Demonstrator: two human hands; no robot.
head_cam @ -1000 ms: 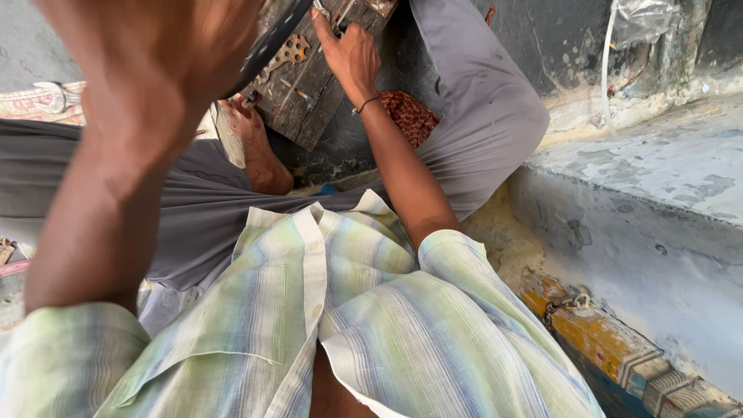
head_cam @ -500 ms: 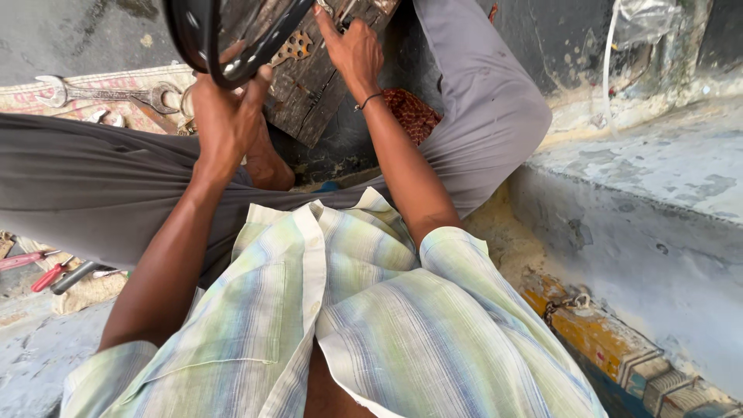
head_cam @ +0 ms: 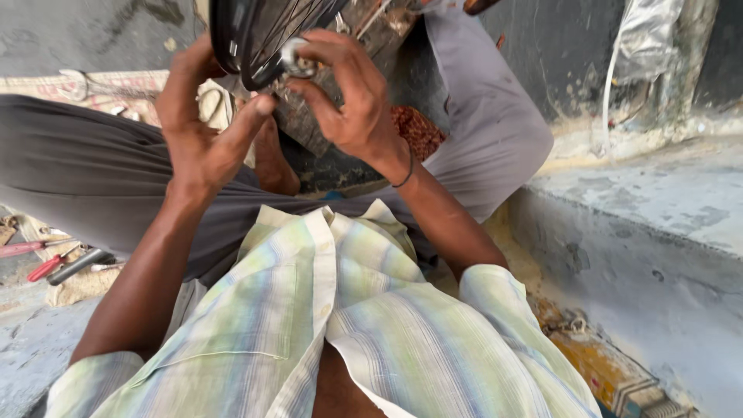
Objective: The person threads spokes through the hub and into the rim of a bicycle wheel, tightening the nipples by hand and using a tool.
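Observation:
A black wheel rim [head_cam: 248, 35] with thin spokes is held up in front of my chest, cut off by the top edge of the view. My left hand [head_cam: 197, 128] cups the rim from the left, its fingers pressed against the edge. My right hand [head_cam: 352, 101] pinches a small shiny metal part [head_cam: 296, 58] at the rim, and a dark band circles that wrist. Behind the wheel stands a worn wooden block [head_cam: 325, 108]. My bare foot [head_cam: 272, 159] rests under the wheel, between my grey trouser legs.
A grey concrete step [head_cam: 642, 232] rises on the right, with a striped cloth strip [head_cam: 611, 371] along its foot. Red-handled tools [head_cam: 46, 259] lie on the ground at far left. A patterned red cloth [head_cam: 418, 131] sits behind my right wrist. White plastic [head_cam: 642, 39] hangs on the wall.
The wheel has come nearer the camera. My right hand left the wooden block and now pinches the metal part at the rim. My left hand has shifted up against the rim.

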